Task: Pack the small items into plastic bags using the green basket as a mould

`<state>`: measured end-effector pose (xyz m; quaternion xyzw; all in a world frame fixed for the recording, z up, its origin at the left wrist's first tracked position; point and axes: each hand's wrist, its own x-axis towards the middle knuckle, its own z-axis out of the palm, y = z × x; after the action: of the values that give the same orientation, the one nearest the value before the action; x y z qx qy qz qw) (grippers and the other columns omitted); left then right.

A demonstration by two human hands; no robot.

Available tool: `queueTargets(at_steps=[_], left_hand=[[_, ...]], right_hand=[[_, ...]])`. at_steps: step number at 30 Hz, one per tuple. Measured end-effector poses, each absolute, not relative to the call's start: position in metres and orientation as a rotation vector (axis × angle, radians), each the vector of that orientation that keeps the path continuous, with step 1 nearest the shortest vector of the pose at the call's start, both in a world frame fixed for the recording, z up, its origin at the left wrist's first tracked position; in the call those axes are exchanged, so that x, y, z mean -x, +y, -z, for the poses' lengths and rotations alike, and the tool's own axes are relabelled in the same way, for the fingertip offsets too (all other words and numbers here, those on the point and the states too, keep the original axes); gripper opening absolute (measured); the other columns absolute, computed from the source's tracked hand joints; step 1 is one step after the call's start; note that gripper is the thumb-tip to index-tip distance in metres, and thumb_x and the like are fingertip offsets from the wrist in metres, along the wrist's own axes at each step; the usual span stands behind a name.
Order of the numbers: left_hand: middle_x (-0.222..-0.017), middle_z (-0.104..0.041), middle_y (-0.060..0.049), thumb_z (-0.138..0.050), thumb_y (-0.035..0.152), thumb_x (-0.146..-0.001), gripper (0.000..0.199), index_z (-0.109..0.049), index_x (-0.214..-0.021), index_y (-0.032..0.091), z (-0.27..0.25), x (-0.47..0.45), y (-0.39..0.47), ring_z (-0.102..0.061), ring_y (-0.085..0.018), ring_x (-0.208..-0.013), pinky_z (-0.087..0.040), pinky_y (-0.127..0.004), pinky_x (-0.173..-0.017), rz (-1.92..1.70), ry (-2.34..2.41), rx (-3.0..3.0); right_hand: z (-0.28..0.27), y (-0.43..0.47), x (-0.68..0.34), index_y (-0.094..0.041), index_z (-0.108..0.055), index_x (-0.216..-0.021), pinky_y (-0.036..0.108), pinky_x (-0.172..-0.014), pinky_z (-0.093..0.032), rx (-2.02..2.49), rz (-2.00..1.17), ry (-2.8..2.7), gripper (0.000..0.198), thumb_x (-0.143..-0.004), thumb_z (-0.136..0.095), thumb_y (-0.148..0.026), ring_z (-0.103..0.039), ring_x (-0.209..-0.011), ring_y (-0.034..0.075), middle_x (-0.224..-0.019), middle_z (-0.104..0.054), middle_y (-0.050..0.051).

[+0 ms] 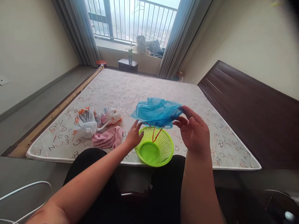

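Observation:
A thin blue plastic bag (158, 111) spreads out above the mattress, its red drawstring (154, 137) dangling in a loop. My right hand (195, 132) pinches the bag's right side between thumb and fingers. At the lower left edge of the bag, my left hand (133, 135) has thumb and fingers apart; whether its fingertips touch the plastic I cannot tell. Beneath the bag a lime-green plastic basket (167, 155) is tilted toward me at the mattress's front edge, by my knees. No contents show in the visible part of the basket.
On the lettered mattress (105, 90), to the left, lie two knotted plastic bags (87, 123) and a pink towel (108, 137). A dark headboard (247, 109) stands at the right. Beyond the bed are a small dark table (128, 66) and a red stool (101, 63).

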<state>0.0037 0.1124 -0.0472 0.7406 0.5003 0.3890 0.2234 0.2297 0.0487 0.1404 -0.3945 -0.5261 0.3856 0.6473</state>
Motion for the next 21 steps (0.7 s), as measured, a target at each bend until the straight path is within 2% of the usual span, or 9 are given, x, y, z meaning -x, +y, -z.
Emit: queueTargets(at_steps=[3,5,7,9,13,15,18,20,21], left_hand=[[-0.141,-0.059,-0.014,-0.061,0.016,-0.09,0.035,-0.062,-0.125,0.02,0.048,-0.004,0.113,-0.054,-0.027,-0.135,-0.044,-0.047,-0.114,-1.084,1.376,-2.013],[-0.123,-0.07,-0.011,-0.058,0.019,-0.092,0.018,-0.067,-0.108,0.019,0.045,-0.004,0.113,-0.064,-0.025,-0.12,-0.049,-0.045,-0.108,-1.064,1.357,-2.0],[-0.109,-0.074,-0.008,-0.056,0.022,-0.094,0.013,-0.068,-0.1,0.019,0.041,-0.004,0.113,-0.069,-0.024,-0.106,-0.053,-0.044,-0.101,-1.027,1.336,-1.993],[-0.105,-0.075,-0.007,-0.055,0.024,-0.095,0.014,-0.068,-0.098,0.019,0.037,-0.005,0.111,-0.069,-0.023,-0.102,-0.053,-0.042,-0.099,-1.023,1.305,-1.983],[-0.112,-0.072,-0.007,-0.056,0.025,-0.094,0.015,-0.066,-0.104,0.02,0.031,-0.009,0.105,-0.067,-0.022,-0.109,-0.052,-0.041,-0.102,-1.041,1.201,-1.989],[-0.123,-0.068,-0.01,-0.062,0.028,-0.092,0.029,-0.062,-0.12,0.02,0.029,-0.012,0.101,-0.063,-0.024,-0.119,-0.05,-0.043,-0.107,-1.062,1.145,-2.033],[-0.148,-0.052,-0.015,-0.07,0.035,-0.088,0.062,-0.047,-0.144,0.021,0.027,-0.014,0.093,-0.048,-0.028,-0.14,-0.042,-0.047,-0.117,-1.095,1.075,-2.122],[-0.156,-0.044,-0.015,-0.071,0.038,-0.088,0.07,-0.042,-0.149,0.022,0.024,-0.014,0.089,-0.041,-0.03,-0.145,-0.039,-0.049,-0.119,-1.114,1.039,-2.16],[-0.157,-0.043,-0.015,-0.069,0.038,-0.089,0.066,-0.044,-0.148,0.023,0.022,-0.014,0.087,-0.041,-0.03,-0.146,-0.039,-0.049,-0.119,-1.124,1.012,-2.175]], right_hand=[[-0.137,0.051,-0.231,-0.033,-0.069,-0.128,0.045,-0.084,-0.061,1.014,-0.844,-1.248,0.037,-0.095,-0.059,-0.044,-0.069,-0.105,0.024,-0.13,-0.068,0.005],[-0.132,0.053,-0.234,-0.032,-0.069,-0.129,0.044,-0.085,-0.061,1.132,-0.797,-1.257,0.038,-0.094,-0.06,-0.043,-0.069,-0.102,0.023,-0.122,-0.071,0.005],[-0.127,0.056,-0.238,-0.031,-0.069,-0.13,0.044,-0.086,-0.061,1.227,-0.752,-1.252,0.039,-0.093,-0.06,-0.043,-0.069,-0.099,0.022,-0.115,-0.072,0.005],[-0.122,0.057,-0.241,-0.031,-0.067,-0.132,0.044,-0.086,-0.061,1.267,-0.738,-1.247,0.042,-0.093,-0.058,-0.044,-0.069,-0.098,0.022,-0.113,-0.072,0.005],[-0.12,0.054,-0.243,-0.03,-0.064,-0.136,0.047,-0.088,-0.061,1.206,-0.816,-1.222,0.045,-0.094,-0.058,-0.045,-0.07,-0.093,0.022,-0.105,-0.073,0.005],[-0.123,0.051,-0.239,-0.03,-0.062,-0.139,0.05,-0.09,-0.06,1.143,-0.896,-1.213,0.048,-0.093,-0.059,-0.046,-0.071,-0.09,0.022,-0.096,-0.074,0.004],[-0.134,0.041,-0.229,-0.032,-0.058,-0.142,0.052,-0.089,-0.06,1.075,-1.0,-1.257,0.051,-0.093,-0.06,-0.046,-0.072,-0.089,0.025,-0.092,-0.075,0.003],[-0.142,0.034,-0.221,-0.035,-0.057,-0.143,0.052,-0.088,-0.06,1.067,-1.051,-1.313,0.051,-0.093,-0.06,-0.047,-0.072,-0.092,0.026,-0.095,-0.076,0.002],[-0.145,0.031,-0.217,-0.037,-0.057,-0.143,0.052,-0.089,-0.06,1.069,-1.07,-1.341,0.051,-0.093,-0.06,-0.047,-0.072,-0.094,0.026,-0.096,-0.076,0.001]])
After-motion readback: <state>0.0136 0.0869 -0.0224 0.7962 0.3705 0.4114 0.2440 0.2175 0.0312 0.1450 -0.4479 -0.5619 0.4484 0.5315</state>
